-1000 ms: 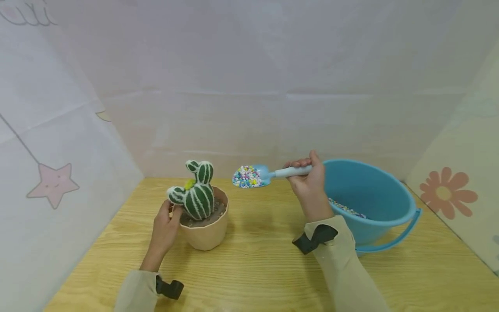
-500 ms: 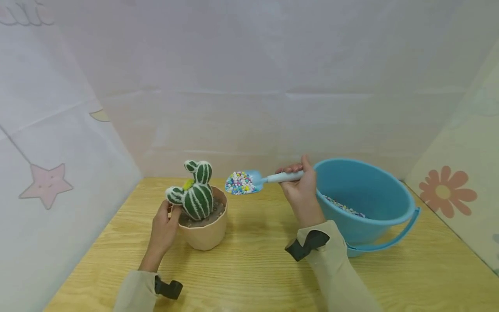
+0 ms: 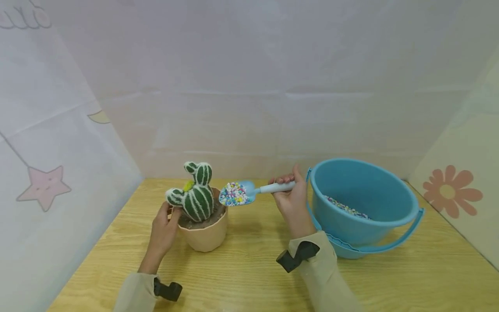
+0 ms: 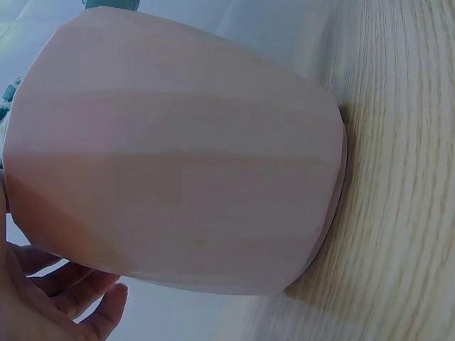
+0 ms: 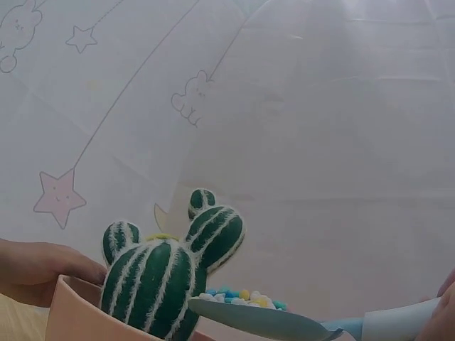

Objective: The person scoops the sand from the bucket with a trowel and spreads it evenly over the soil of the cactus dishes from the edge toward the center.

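Note:
My left hand [image 3: 161, 234] holds the left rim of a peach flower pot [image 3: 206, 238], with its thumb over the rim and fingers outside. The pot stands upright on the table and fills much of the left wrist view. In its grey-brown soil [image 3: 219, 209] sits a green cactus [image 3: 198, 203] with white stripes and a yellow flower. My right hand [image 3: 291, 207] grips the pale handle of a light blue trowel [image 3: 273, 187]. Small multicoloured pebbles [image 3: 235, 193] lie heaped on its blade, held level. In the head view the blade tip overlaps the pot's right rim, close beside the cactus.
A blue bucket [image 3: 339, 229] stands right of my right forearm, with more pebbles [image 3: 347, 208] inside and its handle [image 3: 405, 240] hanging down. Pale printed cloth [image 3: 249, 108] encloses the wooden table [image 3: 249, 277] at the back and sides.
My right hand has carried the loaded trowel left and slightly downward, from beside the bucket to the pot's right rim. My left hand stays at the pot.

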### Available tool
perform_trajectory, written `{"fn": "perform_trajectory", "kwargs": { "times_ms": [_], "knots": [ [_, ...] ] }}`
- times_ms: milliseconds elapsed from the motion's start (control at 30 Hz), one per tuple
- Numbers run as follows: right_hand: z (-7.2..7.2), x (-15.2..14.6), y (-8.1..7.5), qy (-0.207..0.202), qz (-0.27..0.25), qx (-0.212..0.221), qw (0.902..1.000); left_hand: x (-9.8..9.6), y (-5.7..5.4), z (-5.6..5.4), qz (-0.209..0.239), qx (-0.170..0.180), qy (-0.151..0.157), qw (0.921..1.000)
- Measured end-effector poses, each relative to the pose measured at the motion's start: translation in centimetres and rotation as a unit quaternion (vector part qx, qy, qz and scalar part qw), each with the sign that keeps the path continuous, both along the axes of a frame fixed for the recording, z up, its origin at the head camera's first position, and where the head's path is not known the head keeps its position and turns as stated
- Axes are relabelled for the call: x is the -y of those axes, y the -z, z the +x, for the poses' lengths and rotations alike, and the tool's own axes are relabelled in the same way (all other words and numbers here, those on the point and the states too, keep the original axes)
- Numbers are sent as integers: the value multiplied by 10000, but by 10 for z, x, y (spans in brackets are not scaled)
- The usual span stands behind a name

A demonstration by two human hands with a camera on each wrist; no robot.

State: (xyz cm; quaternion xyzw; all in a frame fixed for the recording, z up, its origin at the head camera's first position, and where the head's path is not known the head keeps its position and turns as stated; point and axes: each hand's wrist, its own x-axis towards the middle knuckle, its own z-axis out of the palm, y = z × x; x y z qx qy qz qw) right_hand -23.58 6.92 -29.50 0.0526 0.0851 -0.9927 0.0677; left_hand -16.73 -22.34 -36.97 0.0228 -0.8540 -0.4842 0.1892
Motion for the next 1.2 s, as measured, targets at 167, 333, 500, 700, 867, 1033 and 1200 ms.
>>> {"fn": "perform_trajectory", "kwargs": {
  "times_ms": [167,333,500,700,867,1033,1200],
  "knots": [
    [0,3,6,-49,-12,-15,10000,5,3,-1,-55,-78,172,9998],
    [1,6,9,43,49,-126,9999,11,6,-1,-149,-241,494,9984],
    [2,9,9,148,315,-231,9991,16,8,-2,-329,-461,833,9949],
    [3,11,11,107,446,-307,9985,22,13,-2,-294,-595,1368,9884],
    [5,14,12,87,488,-348,9982,26,14,-2,-189,-396,1705,9844],
    [7,15,12,140,626,-350,9973,29,17,-3,-272,-315,1926,9804],
    [8,17,12,164,736,-343,9966,31,19,-3,-341,-374,1972,9791]
  ]
}}
